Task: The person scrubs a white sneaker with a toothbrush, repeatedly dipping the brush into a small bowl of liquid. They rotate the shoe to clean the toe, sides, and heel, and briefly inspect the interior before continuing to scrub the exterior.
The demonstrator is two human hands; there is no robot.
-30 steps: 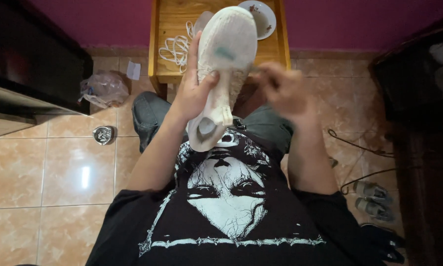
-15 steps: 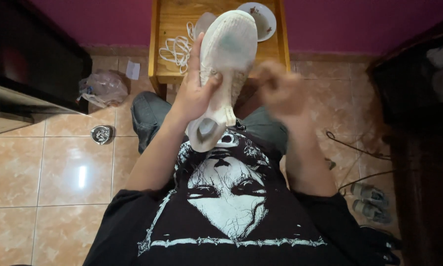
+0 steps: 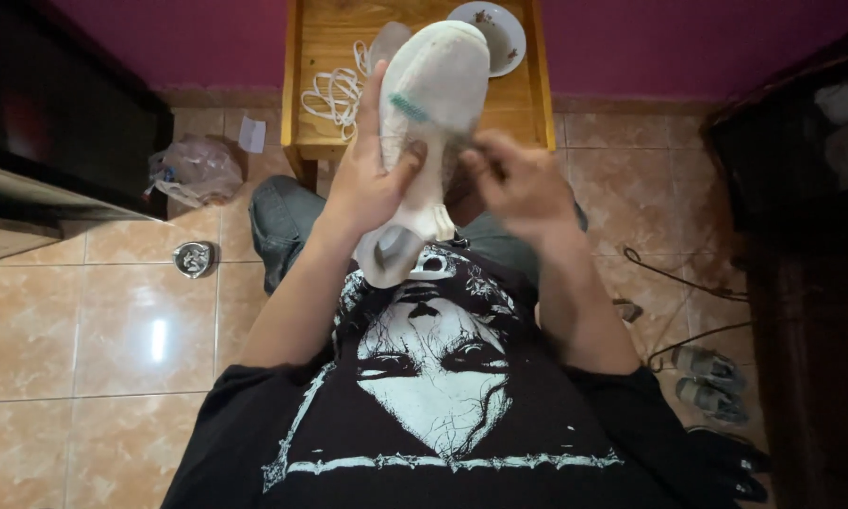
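Centrally, left hand (image 3: 372, 184) fingers curl around a white sneaker (image 3: 424, 132), sole toward the viewer, held upright before the chest. Right hand (image 3: 518, 184), blurred, fingers bent at the shoe's side; grip indiscernible. Behind: wooden table (image 3: 325, 141) bearing white laces (image 3: 334, 92) and plate (image 3: 499, 33).

Home room — tiled floor (image 3: 84, 330), wooden table (image 3: 329, 38)

Left hand (image 3: 372, 184) raised, fingers curled — right hand (image 3: 518, 184) beside it, blurred.
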